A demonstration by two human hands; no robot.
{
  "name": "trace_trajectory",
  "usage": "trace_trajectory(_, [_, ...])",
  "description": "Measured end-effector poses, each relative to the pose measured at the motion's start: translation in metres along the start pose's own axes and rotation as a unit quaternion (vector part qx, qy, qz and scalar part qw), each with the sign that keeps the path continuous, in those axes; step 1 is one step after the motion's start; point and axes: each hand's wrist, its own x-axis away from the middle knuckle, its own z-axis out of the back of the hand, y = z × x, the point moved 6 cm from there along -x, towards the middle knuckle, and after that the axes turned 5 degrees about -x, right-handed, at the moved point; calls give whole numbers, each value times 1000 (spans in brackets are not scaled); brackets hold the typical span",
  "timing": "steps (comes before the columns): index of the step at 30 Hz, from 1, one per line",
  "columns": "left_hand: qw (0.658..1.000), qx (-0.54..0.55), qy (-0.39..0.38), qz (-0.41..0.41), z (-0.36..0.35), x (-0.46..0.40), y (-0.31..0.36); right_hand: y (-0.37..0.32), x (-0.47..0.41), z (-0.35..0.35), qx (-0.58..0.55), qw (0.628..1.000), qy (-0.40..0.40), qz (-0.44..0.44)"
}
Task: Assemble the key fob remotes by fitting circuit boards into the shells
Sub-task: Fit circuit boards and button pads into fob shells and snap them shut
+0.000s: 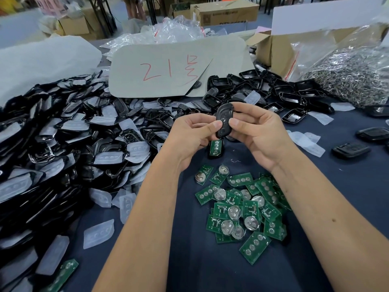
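Centrally, a glossy black plastic key fob shell (223,121) is held above the counter (347,186), pinched between the left hand (192,135) and right hand (255,133). Below lies a pile of green circuit boards (242,209); black shells (63,148) are heaped at left.

Assembly workshop: worktop (210,275) heaped with black shells (52,144) at 9 o'clock, circuit boards (242,207) centre, cartons (225,11) at 12.

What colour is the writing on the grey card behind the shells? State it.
Red, on the grey card; head view shows it best.
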Motion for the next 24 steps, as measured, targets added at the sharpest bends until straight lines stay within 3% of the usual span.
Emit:
trace_trajectory(10, [1000, 7, -12, -19, -4, 3, 7, -1, -2, -2, -79, 996, -30, -5])
trace_trajectory(20, [997, -68, 14, -45, -6, 3, 6, 0, -5, 9, 38, 999, -24, -29])
trace_trajectory(24, [998, -60, 5, -36, -6, 3, 4, -1, -4, 7, 28, 998, -47, -35])
